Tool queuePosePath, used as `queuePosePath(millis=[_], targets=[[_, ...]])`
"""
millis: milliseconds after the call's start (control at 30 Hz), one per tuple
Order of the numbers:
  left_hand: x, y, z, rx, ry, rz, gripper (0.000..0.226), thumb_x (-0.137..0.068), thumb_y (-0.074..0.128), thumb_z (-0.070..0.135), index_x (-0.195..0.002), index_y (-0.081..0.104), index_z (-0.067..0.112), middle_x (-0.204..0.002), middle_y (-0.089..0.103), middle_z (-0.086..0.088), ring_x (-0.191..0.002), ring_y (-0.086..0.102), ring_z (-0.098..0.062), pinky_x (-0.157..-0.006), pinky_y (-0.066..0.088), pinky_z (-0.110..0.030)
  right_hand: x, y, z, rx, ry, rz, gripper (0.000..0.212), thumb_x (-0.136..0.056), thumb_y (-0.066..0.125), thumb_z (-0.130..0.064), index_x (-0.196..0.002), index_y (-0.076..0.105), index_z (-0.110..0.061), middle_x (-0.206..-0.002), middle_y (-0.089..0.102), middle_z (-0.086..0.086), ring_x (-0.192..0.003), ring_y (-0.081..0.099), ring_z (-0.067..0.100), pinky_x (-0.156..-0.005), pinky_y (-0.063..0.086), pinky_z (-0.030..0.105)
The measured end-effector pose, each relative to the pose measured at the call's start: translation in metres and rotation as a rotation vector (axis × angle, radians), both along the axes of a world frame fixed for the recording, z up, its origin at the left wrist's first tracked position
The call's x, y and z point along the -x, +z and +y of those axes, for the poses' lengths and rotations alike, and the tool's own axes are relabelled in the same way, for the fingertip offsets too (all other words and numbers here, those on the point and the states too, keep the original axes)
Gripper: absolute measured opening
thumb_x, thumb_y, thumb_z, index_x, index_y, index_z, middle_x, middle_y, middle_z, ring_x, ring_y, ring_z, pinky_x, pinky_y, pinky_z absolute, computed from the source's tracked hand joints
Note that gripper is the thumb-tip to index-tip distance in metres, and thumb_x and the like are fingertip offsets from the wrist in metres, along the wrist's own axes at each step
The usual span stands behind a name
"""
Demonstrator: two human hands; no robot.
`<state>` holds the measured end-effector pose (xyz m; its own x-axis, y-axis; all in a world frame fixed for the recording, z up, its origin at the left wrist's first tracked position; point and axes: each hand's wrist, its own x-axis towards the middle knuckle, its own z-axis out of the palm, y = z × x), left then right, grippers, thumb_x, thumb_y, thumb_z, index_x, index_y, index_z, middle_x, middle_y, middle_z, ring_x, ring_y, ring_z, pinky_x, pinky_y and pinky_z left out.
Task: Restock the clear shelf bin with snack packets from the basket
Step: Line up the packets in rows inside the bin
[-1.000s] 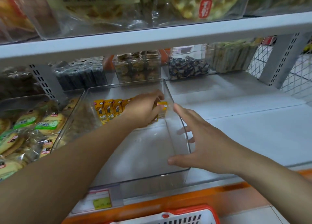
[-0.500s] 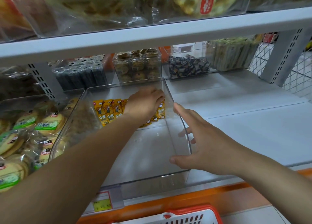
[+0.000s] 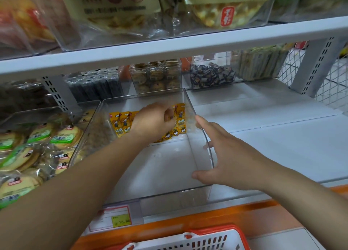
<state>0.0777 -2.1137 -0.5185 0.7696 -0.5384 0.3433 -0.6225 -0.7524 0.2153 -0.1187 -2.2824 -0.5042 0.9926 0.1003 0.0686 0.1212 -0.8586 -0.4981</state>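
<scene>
The clear shelf bin (image 3: 169,200) stands on the white lower shelf, mostly bare inside. A row of yellow snack packets (image 3: 123,123) stands upright along its back wall. My left hand (image 3: 152,121) reaches into the bin over that row, its curled fingers pinching a packet (image 3: 181,118) near the row's right end. My right hand (image 3: 229,155) lies against the bin's right wall, fingers straight along the outside and thumb at the front corner. Only the red rim and white mesh of the basket (image 3: 207,238) show at the bottom edge; what it contains is hidden.
A bin of round green-labelled cakes (image 3: 43,136) sits left of the clear bin. Behind stand bins of dark sticks (image 3: 94,87), cookies (image 3: 156,76) and dark candies (image 3: 211,76). Bare white shelf (image 3: 282,136) extends right. An upper shelf (image 3: 169,50) overhangs. A price tag (image 3: 116,217) hangs in front.
My left hand set a packet into the row, pressed over the packets, and now its fingers curl at the row's right end. My right hand has stayed on the bin wall.
</scene>
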Motion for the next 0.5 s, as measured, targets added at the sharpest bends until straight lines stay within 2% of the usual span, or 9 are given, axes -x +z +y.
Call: queuePosePath(millis=[67, 100, 167, 233, 367, 433, 500], targets=[[0.003, -0.006, 0.007, -0.077, 0.002, 0.297, 0.009, -0.088, 0.066, 0.028, -0.096, 0.070, 0.027, -0.094, 0.071, 0.007, -0.089, 0.065, -0.018, -0.075, 0.054, -0.029, 0.000, 0.000, 0.001, 0.001, -0.003, -0.006, 0.122, -0.060, 0.069, -0.073, -0.145, -0.017, -0.056, -0.154, 0.013, -0.030, -0.124, 0.052, 0.009, -0.093, 0.052, 0.037], [0.002, -0.008, 0.009, -0.118, -0.004, 0.367, 0.014, -0.089, 0.067, 0.029, -0.103, 0.070, 0.029, -0.097, 0.071, 0.006, -0.092, 0.066, -0.016, -0.077, 0.054, -0.028, -0.001, 0.000, 0.002, 0.005, 0.000, -0.009, 0.123, -0.060, 0.069, -0.073, -0.146, -0.017, -0.055, -0.155, 0.013, -0.030, -0.124, 0.052, 0.009, -0.093, 0.052, 0.036], [-0.001, -0.008, 0.010, -0.122, -0.004, 0.387, 0.027, -0.091, 0.067, 0.030, -0.118, 0.067, 0.029, -0.100, 0.069, 0.007, -0.093, 0.064, -0.014, -0.073, 0.051, -0.026, -0.001, 0.001, 0.002, 0.016, 0.000, -0.006, 0.123, -0.059, 0.068, -0.073, -0.145, -0.017, -0.054, -0.155, 0.012, -0.030, -0.125, 0.052, 0.009, -0.092, 0.052, 0.035], [-0.003, -0.006, 0.007, -0.152, -0.013, 0.389, 0.031, -0.092, 0.067, 0.031, -0.122, 0.066, 0.028, -0.100, 0.066, 0.007, -0.091, 0.061, -0.013, -0.068, 0.046, -0.024, 0.000, 0.003, 0.002, 0.031, -0.008, 0.002, 0.122, -0.059, 0.068, -0.072, -0.145, -0.017, -0.055, -0.156, 0.012, -0.029, -0.124, 0.052, 0.009, -0.092, 0.051, 0.034], [0.004, 0.000, 0.005, -0.347, -0.059, 0.400, 0.040, -0.096, 0.067, 0.036, -0.132, 0.060, 0.020, -0.112, 0.058, 0.004, -0.103, 0.056, -0.019, -0.080, 0.043, -0.027, 0.002, 0.008, 0.005, 0.128, -0.032, 0.010, 0.120, -0.061, 0.067, -0.072, -0.144, -0.019, -0.054, -0.155, 0.024, -0.020, -0.120, 0.055, 0.013, -0.089, 0.051, 0.036], [0.018, 0.004, 0.007, -0.333, -0.068, 0.441, 0.040, -0.096, 0.066, 0.038, -0.132, 0.060, 0.019, -0.118, 0.061, 0.001, -0.108, 0.057, -0.021, -0.090, 0.047, -0.032, 0.003, 0.011, 0.007, 0.205, -0.056, 0.004, 0.119, -0.065, 0.067, -0.070, -0.147, -0.017, -0.048, -0.149, 0.032, -0.010, -0.119, 0.054, 0.019, -0.080, 0.048, 0.035], [0.038, 0.017, 0.015, -0.271, -0.085, 0.432, 0.034, -0.096, 0.066, 0.037, -0.125, 0.063, 0.018, -0.113, 0.064, -0.002, -0.099, 0.057, -0.018, -0.085, 0.047, -0.032, 0.007, 0.018, 0.011, 0.292, -0.081, -0.013, 0.114, -0.069, 0.067, -0.068, -0.148, -0.010, -0.044, -0.145, 0.034, -0.004, -0.123, 0.051, 0.025, -0.078, 0.046, 0.036]])
